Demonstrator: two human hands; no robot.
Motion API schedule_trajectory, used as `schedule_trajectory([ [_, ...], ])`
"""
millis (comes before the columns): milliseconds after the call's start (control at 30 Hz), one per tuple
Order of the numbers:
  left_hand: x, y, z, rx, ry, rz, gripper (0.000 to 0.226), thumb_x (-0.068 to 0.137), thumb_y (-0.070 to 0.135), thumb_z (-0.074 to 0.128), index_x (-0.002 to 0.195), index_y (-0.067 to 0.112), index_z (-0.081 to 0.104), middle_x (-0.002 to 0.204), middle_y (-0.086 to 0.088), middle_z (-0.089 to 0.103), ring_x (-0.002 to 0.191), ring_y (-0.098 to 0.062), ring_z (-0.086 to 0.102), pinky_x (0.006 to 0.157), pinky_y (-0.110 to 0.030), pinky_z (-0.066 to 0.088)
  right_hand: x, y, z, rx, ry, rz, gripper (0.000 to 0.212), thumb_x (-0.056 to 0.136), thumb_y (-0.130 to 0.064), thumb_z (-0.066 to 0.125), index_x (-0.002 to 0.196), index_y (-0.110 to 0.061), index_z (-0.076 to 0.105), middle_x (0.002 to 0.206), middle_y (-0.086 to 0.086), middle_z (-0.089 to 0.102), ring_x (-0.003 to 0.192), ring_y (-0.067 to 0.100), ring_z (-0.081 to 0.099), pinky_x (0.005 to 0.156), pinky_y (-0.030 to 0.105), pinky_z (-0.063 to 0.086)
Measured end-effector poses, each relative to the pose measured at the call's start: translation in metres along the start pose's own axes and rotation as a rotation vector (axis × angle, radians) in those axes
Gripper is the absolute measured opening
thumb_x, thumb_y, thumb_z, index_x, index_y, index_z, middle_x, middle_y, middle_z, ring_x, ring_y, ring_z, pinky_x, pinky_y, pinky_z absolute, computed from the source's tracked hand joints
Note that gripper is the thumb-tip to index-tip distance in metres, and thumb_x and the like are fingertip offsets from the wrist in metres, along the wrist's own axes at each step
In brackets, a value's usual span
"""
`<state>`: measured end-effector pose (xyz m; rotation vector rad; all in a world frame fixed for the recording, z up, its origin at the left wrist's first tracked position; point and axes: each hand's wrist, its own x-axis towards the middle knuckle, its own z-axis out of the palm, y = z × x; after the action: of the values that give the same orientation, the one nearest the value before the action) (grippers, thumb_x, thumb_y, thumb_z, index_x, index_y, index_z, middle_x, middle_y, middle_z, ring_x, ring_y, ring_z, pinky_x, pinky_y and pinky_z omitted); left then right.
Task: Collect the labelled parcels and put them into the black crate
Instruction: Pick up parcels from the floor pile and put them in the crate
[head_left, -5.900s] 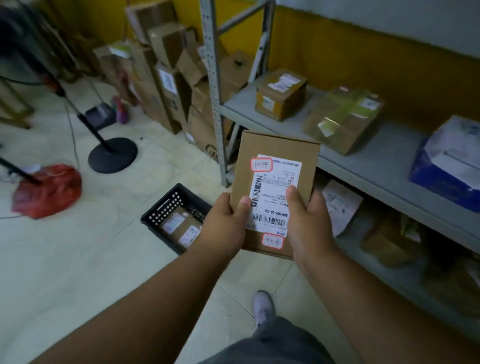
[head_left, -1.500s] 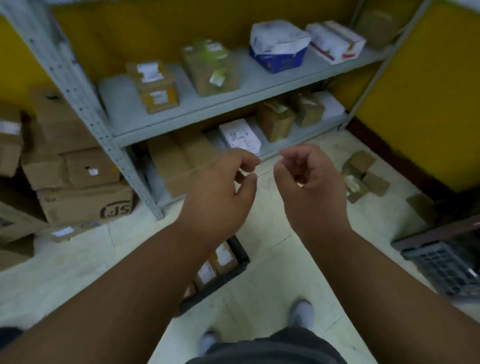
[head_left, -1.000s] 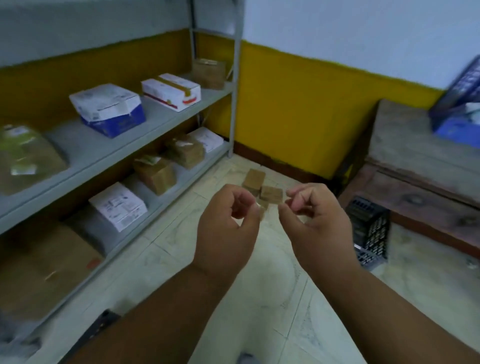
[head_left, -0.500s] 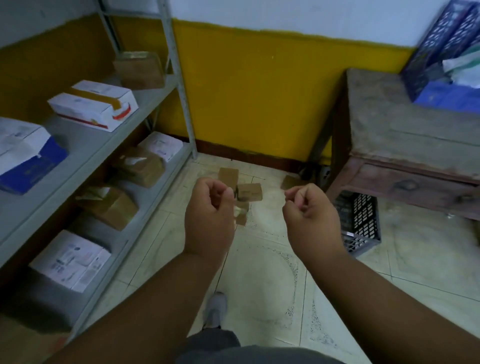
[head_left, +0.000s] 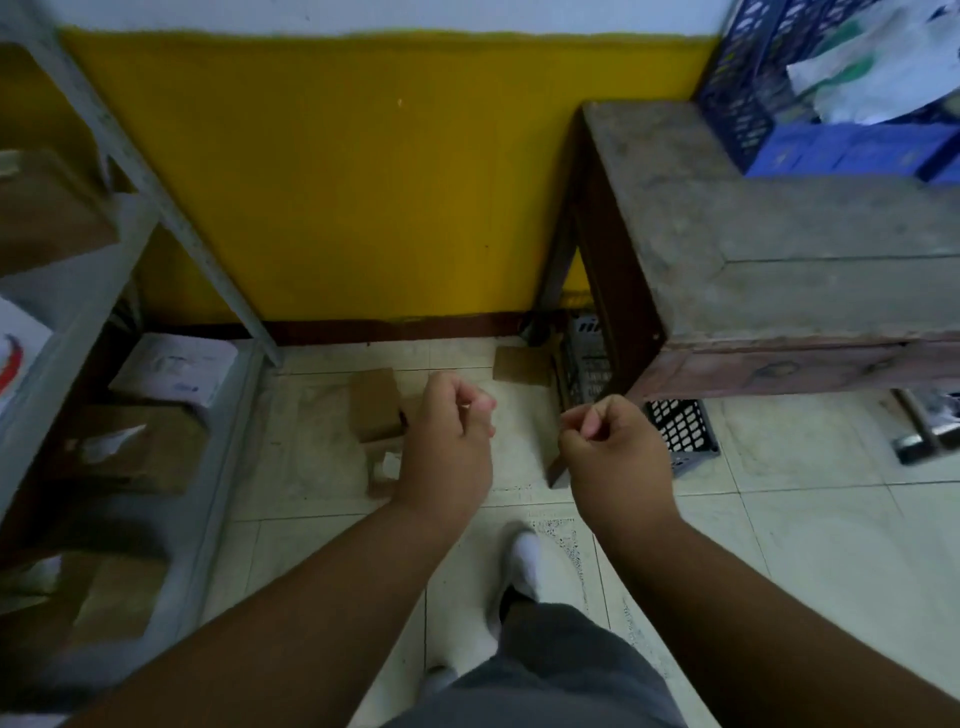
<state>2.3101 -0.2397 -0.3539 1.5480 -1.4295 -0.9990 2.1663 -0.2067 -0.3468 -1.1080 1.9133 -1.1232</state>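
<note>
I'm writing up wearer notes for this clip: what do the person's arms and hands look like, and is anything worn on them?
Both forearms are bare as far as the frame shows, with no sleeve edge in view. The left hand and right hand wear no gloves, and no watch, ring or wristband is visible. Lower down, grey trousers and a white shoe show.

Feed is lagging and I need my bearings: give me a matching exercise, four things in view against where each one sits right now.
Things:
1. blue crate
2. white parcel
3. black crate
4. brown box

Places:
A. on the floor under the wooden table
B. on the floor, just beyond the left hand
C. on top of the wooden table
D. on the bottom shelf of the rack

Pairs: 1-C, 2-D, 3-A, 4-B
</note>
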Motion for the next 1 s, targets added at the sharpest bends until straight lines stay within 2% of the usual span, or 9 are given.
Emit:
schedule_trajectory([
  [100,0.054,-0.002,0.019,0.04,-0.078,0.014,0.016,0.1,0.019,0.047,0.086,0.026,0.046,0.086,0.0,0.064,0.072,-0.008,0.058,0.059,-0.017,0.046,0.062,0.002,0.014,0.011,-0.011,-0.002,0.032,0.082,0.004,0.06,0.064,-0.017,0.043,0.083,-0.007,0.067,0.065,-0.002,0.06,0.045,0.007,0.042],
  [233,0.131,0.004,0.019,0.162,-0.143,0.049,0.016,0.098,0.017,0.048,0.085,0.026,0.046,0.096,0.0,0.062,0.084,-0.013,0.06,0.071,-0.031,0.051,0.153,-0.009,0.053,0.029,-0.078,-0.016,0.027,0.083,0.001,0.063,0.073,-0.02,0.048,0.086,-0.005,0.064,0.068,-0.007,0.058,0.053,0.006,0.044],
  [333,0.178,0.004,0.01,0.22,-0.161,0.012,0.017,0.099,0.015,0.049,0.086,0.026,0.046,0.095,-0.002,0.062,0.08,-0.008,0.057,0.064,-0.024,0.047,0.211,-0.027,0.092,0.053,-0.125,-0.012,0.035,0.081,-0.01,0.069,0.101,-0.03,0.049,0.099,-0.001,0.059,0.074,0.003,0.059,0.051,0.013,0.046],
  [467,0.238,0.001,0.001,0.287,-0.229,-0.017,0.014,0.1,0.016,0.05,0.089,0.024,0.048,0.085,0.001,0.057,0.068,-0.006,0.049,0.054,-0.019,0.035,0.265,-0.043,0.134,-0.016,-0.124,-0.018,0.058,0.078,-0.018,0.075,0.127,-0.028,0.044,0.122,-0.004,0.048,0.096,0.01,0.058,0.071,0.029,0.054],
  [633,0.32,-0.023,-0.017,0.352,-0.336,0.081,0.013,0.099,0.021,0.053,0.089,0.028,0.049,0.082,0.004,0.055,0.066,-0.006,0.049,0.051,-0.015,0.034,0.306,-0.043,0.187,-0.143,-0.068,0.008,0.059,0.082,-0.022,0.072,0.135,-0.025,0.046,0.13,0.002,0.044,0.103,0.016,0.055,0.079,0.032,0.05],
  [733,0.372,-0.05,-0.031,0.305,-0.403,0.122,0.01,0.097,0.026,0.056,0.098,0.031,0.047,0.093,0.01,0.055,0.08,0.004,0.052,0.057,-0.009,0.038,0.323,-0.038,0.228,-0.199,0.01,0.078,0.056,0.084,-0.024,0.07,0.135,-0.026,0.047,0.134,0.003,0.043,0.108,0.019,0.054,0.08,0.033,0.05],
  [800,0.404,-0.071,-0.037,0.282,-0.442,0.133,0.02,0.096,0.032,0.057,0.108,0.038,0.041,0.103,0.016,0.054,0.084,0.006,0.054,0.061,-0.012,0.039,0.331,-0.031,0.255,-0.211,0.05,0.125,0.054,0.084,-0.025,0.069,0.134,-0.028,0.048,0.134,0.002,0.042,0.109,0.019,0.054,0.08,0.032,0.049],
  [933,0.454,-0.119,-0.024,0.232,-0.499,0.055,0.025,0.095,0.033,0.057,0.114,0.04,0.041,0.106,0.019,0.053,0.081,-0.001,0.057,0.06,-0.018,0.04,0.351,-0.007,0.298,-0.222,0.072,0.233,0.055,0.085,-0.027,0.068,0.136,-0.028,0.048,0.142,0.001,0.037,0.116,0.018,0.054,0.09,0.039,0.052],
  [1000,0.474,-0.146,-0.004,0.221,-0.511,-0.006,0.024,0.096,0.032,0.058,0.113,0.04,0.043,0.105,0.019,0.054,0.081,0.002,0.057,0.06,-0.017,0.04,0.369,0.016,0.312,-0.219,0.087,0.243,0.057,0.085,-0.028,0.068,0.138,-0.028,0.047,0.145,0.0,0.036,0.118,0.017,0.054,0.09,0.035,0.051],
])
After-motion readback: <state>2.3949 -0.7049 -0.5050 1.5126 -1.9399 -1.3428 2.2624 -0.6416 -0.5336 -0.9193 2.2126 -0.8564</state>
